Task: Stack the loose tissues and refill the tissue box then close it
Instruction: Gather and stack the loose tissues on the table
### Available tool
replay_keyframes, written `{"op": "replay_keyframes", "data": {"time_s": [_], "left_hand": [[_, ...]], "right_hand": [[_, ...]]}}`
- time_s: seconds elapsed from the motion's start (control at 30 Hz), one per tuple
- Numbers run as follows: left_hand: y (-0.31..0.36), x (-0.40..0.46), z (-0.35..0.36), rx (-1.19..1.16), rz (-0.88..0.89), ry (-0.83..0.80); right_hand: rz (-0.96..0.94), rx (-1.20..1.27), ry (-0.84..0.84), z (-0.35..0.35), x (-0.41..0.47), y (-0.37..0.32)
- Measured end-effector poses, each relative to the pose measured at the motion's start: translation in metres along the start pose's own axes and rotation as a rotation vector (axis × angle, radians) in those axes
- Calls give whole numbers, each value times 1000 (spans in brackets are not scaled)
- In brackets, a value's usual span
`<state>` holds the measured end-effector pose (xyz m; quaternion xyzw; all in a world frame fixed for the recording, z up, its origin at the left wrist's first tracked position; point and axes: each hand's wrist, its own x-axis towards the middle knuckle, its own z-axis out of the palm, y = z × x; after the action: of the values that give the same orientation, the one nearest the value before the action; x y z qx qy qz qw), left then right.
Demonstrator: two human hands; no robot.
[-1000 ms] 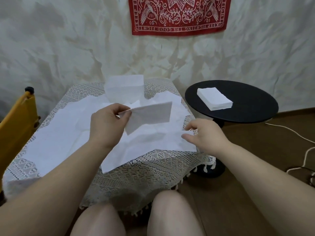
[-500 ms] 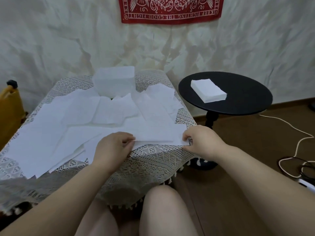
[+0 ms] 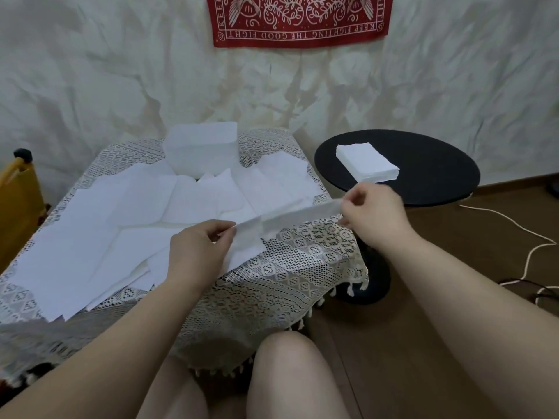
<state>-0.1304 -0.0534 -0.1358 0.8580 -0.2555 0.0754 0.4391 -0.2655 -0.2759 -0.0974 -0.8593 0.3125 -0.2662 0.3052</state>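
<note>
Several loose white tissues (image 3: pixel 127 225) lie spread over the lace-covered table (image 3: pixel 272 276). One folded tissue (image 3: pixel 290 220) is lifted above the table's right front corner, stretched between both hands. My left hand (image 3: pixel 199 252) pinches its left end and my right hand (image 3: pixel 372 213) pinches its right end, held higher. A white, translucent tissue box (image 3: pixel 201 151) stands at the back of the table. A neat stack of tissues (image 3: pixel 367 161) rests on the round black side table (image 3: pixel 429 176) to the right.
A yellow chair (image 3: pixel 18 204) stands at the left edge. White and dark cables (image 3: pixel 532 246) trail over the wooden floor on the right. My bare knees (image 3: pixel 290 376) sit below the table's front edge. A red cloth hangs on the wall.
Both hands have lifted one tissue off the pile at the table's front. My right hand has risen and swung right toward the black table, and my left hand follows with the other end.
</note>
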Motion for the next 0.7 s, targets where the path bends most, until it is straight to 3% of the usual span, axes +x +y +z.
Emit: {"op": "replay_keyframes", "data": {"time_s": [0.13,0.2,0.3,0.43,0.6,0.7], "left_hand": [[6,-8,11,121,310,-91],[3,-14,19,198,463,-144],[-4,-25,31,249,554,-223],[-7,-34,35,319,524,-264],[4,-32,20,261,237,-207],[7,-32,11,230,123,-148]], "right_hand": [[-13,-115,293,-24,12,-11],[-63,-147,353,-35,15,-14],[-120,-184,340,-43,16,-24],[-224,-235,292,-35,21,-50],[-295,101,383,-31,15,-69],[-245,79,141,-12,-9,-28]]}}
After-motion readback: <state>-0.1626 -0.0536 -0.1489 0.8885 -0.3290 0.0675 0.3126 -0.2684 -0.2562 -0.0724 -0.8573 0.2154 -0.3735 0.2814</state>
